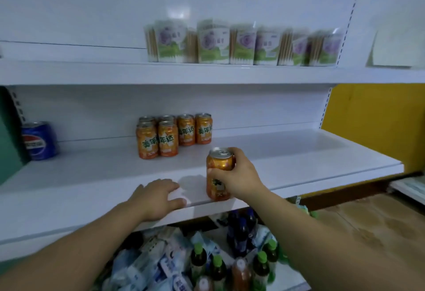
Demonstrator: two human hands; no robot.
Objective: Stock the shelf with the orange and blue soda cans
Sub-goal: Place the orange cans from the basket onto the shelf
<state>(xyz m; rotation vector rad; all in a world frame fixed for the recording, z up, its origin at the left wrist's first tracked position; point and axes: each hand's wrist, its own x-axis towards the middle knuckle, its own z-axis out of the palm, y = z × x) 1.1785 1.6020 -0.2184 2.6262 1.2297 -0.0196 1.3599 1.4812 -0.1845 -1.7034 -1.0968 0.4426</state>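
My right hand (236, 177) grips an orange soda can (218, 164) that stands upright near the front edge of the white middle shelf (322, 152). Flat on the same shelf edge, just left of that can, rests my left hand (158, 198), fingers spread and holding nothing. Farther back on the shelf stands a cluster of several orange cans (172, 135), packed side by side. A single blue soda can (40, 140) stands at the far left of the shelf, near the back.
The upper shelf (69, 72) carries a row of green and purple packs (241, 44). Below the middle shelf lie bottles with green caps (259, 265), dark blue bottles (241, 228) and white packets (149, 265). A yellow wall (372, 125) and wooden floor (368, 221) are at the right.
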